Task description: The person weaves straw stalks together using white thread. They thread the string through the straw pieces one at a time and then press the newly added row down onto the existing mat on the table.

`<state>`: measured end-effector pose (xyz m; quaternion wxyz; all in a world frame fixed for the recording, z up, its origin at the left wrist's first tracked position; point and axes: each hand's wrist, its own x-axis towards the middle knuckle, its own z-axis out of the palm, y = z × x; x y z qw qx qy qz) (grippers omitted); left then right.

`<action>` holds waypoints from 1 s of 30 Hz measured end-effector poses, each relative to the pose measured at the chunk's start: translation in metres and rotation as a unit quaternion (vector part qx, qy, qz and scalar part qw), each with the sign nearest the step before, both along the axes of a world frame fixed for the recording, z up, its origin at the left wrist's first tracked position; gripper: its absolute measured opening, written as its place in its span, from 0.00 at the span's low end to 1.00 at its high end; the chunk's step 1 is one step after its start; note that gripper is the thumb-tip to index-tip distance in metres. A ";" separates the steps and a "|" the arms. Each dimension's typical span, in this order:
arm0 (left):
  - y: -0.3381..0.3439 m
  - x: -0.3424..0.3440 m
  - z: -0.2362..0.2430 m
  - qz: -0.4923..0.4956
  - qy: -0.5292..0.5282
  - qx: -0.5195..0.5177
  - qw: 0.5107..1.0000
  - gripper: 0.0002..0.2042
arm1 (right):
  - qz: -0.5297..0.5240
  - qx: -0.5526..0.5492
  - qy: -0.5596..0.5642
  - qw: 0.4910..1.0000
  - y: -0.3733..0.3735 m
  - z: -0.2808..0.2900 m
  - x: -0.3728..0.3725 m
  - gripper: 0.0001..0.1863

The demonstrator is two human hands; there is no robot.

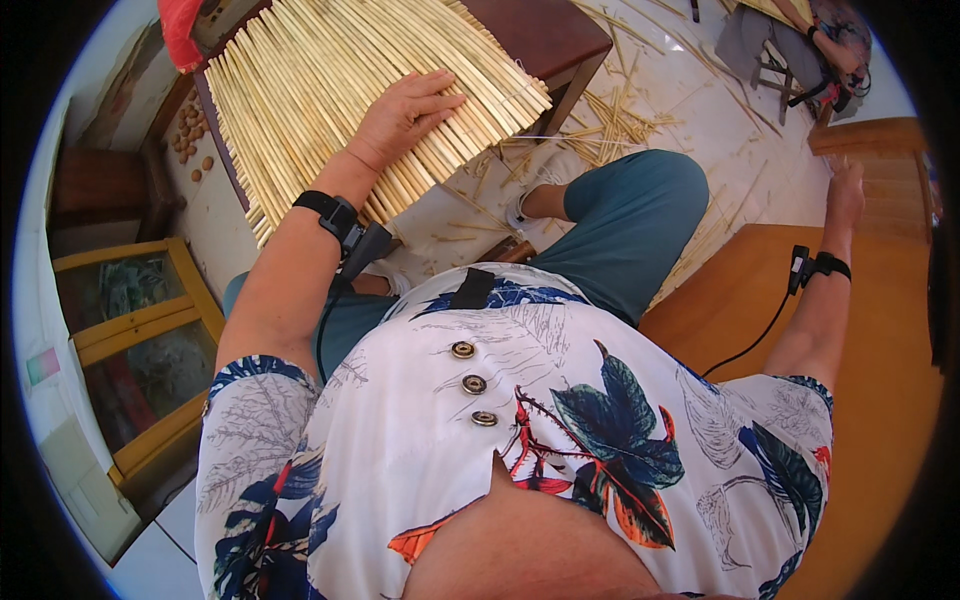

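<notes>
My left hand point(408, 112) lies on a mat of pale yellow stalks point(340, 90), its fingers stretched out and slightly apart near the mat's right edge. The stalks run side by side, tied close together, and the mat rests on a dark brown table point(550, 35). From the mat's right edge a thin pale thread point(517, 138) runs off to the right, and its far end cannot be made out. Far out to my right, my right hand point(848, 188) is raised with its fingers drawn together beside a wooden board. Whatever those fingers hold is too small to tell.
Loose stalks point(615, 120) litter the floor beyond my knee. A wooden surface point(790, 320) stands at my right. Another person's arm point(835, 48) shows at the far right. Left of me are a yellow-framed glass cabinet point(140, 330) and small round brown things point(188, 130).
</notes>
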<state>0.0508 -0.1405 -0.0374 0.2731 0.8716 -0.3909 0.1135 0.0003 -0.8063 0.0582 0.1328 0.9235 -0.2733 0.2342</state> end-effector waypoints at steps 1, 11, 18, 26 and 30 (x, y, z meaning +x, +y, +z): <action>0.000 0.000 -0.001 -0.003 0.007 -0.004 1.000 0.12 | -0.001 0.000 0.000 1.000 -0.020 -0.009 0.003 0.14; -0.002 0.002 -0.004 0.004 -0.001 0.017 1.000 0.12 | 0.197 0.426 -0.127 0.874 0.098 -0.038 0.019 0.13; -0.002 0.002 -0.002 -0.006 0.016 0.017 1.000 0.14 | 0.205 0.852 0.072 0.476 0.350 -0.090 -0.020 0.10; -0.003 0.001 -0.002 -0.014 0.017 0.008 1.000 0.14 | 0.219 0.932 0.105 0.269 0.455 -0.158 -0.014 0.11; -0.003 0.002 -0.002 -0.013 0.011 0.003 1.000 0.13 | 0.214 0.932 0.161 0.243 0.457 -0.166 -0.012 0.07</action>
